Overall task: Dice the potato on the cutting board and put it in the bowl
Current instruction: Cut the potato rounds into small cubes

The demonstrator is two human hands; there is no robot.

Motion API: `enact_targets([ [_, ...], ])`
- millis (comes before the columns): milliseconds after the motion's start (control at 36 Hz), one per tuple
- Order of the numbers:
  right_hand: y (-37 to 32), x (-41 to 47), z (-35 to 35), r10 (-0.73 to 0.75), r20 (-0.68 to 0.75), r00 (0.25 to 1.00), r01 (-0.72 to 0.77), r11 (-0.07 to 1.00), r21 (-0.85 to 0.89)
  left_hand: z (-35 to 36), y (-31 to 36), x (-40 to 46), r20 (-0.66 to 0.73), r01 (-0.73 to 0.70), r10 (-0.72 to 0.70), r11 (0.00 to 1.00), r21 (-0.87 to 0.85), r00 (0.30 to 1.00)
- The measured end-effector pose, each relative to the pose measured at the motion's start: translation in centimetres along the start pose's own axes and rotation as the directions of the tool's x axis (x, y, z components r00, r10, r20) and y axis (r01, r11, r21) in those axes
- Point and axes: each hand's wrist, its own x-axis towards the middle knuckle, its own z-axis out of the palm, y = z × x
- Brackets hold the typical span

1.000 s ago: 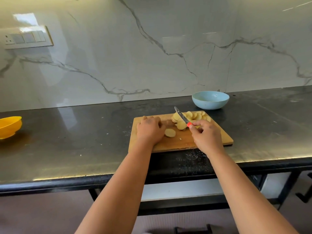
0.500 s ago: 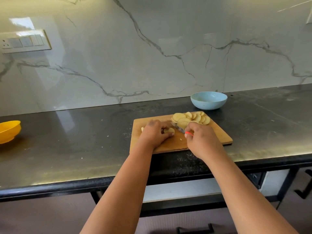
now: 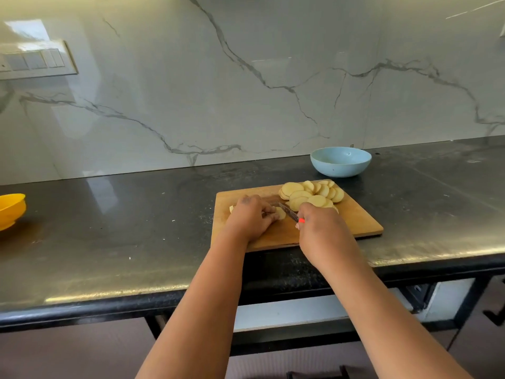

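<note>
1. Right now the left hand pins a potato slice to the cutting board, fingers curled over it, tips pressed together at the slice's left edge.
2. Right hand is wrapped around the knife handle; only an orange tip shows past the knuckles. Blade runs from the right fingers up-left and sits on the slice, just beside the left fingertips.
3. Remaining potato: a fanned pile of slices just beyond the right knuckles. A small bit peeks out left of the left hand; can't tell what it is.
4. Judgement: slicing looks done, dicing just starting. Bowl, beyond the pile and apart from both hands, looks empty.
5. To do this step well: keep left fingertips tucked back from the edge, cut the slice into strips, turn, cross-cut. Stacking a few slices would be faster but likelier to slide.
6. Risk: blade is very close to the left fingers.
7. No brand, label or readable writing visible anywhere.
</note>
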Motion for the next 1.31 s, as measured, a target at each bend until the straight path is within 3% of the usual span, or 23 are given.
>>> enact_targets([
  [278,-2.7,1.3,-0.7,0.062,0.196,0.979,-0.035,0.990,-0.137,0.1,0.0,0.1,0.001,0.058,-0.059,0.994,0.089,0.998],
  [444,-2.9,2.0,-3.9,0.206,0.451,0.868,-0.104,0.965,-0.241,0.0,0.5,0.1,0.006,0.077,-0.079,0.984,0.159,0.997],
  [556,-0.7,0.4,-3.9,0.174,0.346,0.922,-0.082,0.961,-0.265,-0.2,0.4,0.0,0.007,0.087,-0.089,0.987,0.137,0.996],
  [639,0.3,-0.8,-3.6,0.037,0.101,0.994,-0.027,0.995,-0.101,-0.3,0.4,-0.1,-0.002,0.106,-0.106,0.990,0.098,0.994],
  [722,0.2,-1.0,-2.6,-0.046,-0.062,0.997,0.046,0.999,-0.014,-0.4,0.3,-0.3,-0.038,0.124,-0.123,0.992,0.024,0.992],
  [889,-0.5,-0.4,-1.1,0.008,0.039,0.999,-0.008,1.000,-0.001,-0.3,0.4,-0.3,0.000,0.141,-0.141,0.989,0.048,0.990],
  [1056,-2.2,2.2,-0.4,0.117,0.224,0.967,-0.092,0.989,-0.120,-0.8,0.6,-0.3,0.066,0.155,-0.160,0.985,0.072,0.985],
  [1306,-1.5,0.2,-5.1,0.189,0.367,0.911,-0.103,0.965,-0.241,-0.7,0.8,-0.3,0.085,0.152,-0.165,0.979,0.135,0.983],
])
